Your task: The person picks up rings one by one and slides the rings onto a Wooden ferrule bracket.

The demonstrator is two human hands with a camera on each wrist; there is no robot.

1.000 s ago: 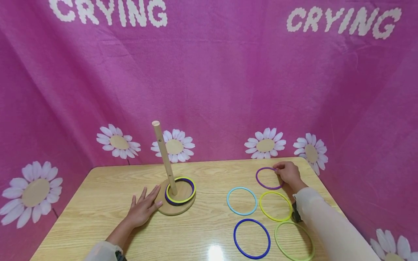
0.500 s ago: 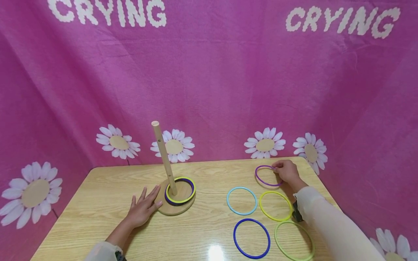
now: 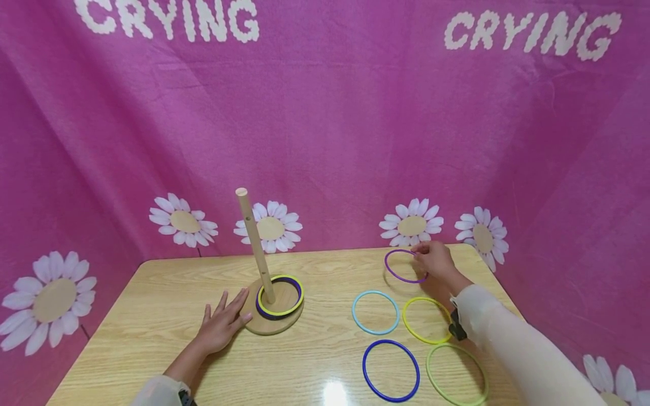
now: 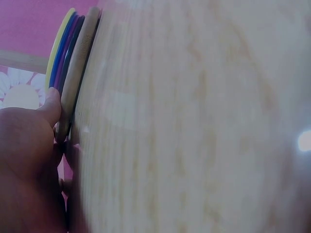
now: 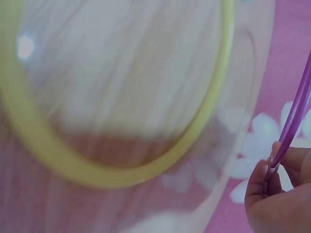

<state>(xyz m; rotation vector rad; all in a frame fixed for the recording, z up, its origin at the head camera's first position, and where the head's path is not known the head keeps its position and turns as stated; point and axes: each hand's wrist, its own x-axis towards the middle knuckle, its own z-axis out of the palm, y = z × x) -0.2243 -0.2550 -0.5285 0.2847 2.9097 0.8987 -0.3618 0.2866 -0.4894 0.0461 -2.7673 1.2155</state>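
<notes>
A pink cloth (image 3: pixel 325 141), printed with daisies and white lettering, is filling the upper frame of the head view. A wood-grain table (image 3: pixel 167 304) is spanning the lower frame. Left of centre, a wooden stand (image 3: pixel 258 254) is holding its post up from a round base. At the stand's left side you are resting your left hand (image 3: pixel 222 325), fingers straight and spread apart, thumb and index fingertip touching the base. Right of centre, your right hand (image 3: pixel 438 264) is pinching the purple ring (image 5: pixel 294 119) between thumb and fingers; that ring is hanging tilted above the table, near its far edge. At lower right, a yellow-green ring (image 3: pixel 428 366), a dark blue ring (image 3: pixel 364 369), a yellow ring (image 3: pixel 424 299) and a light blue ring (image 3: pixel 374 292) are lying flat. A stack of rings (image 4: pixel 63 54), yellow topmost, is encircling the post's foot.
</notes>
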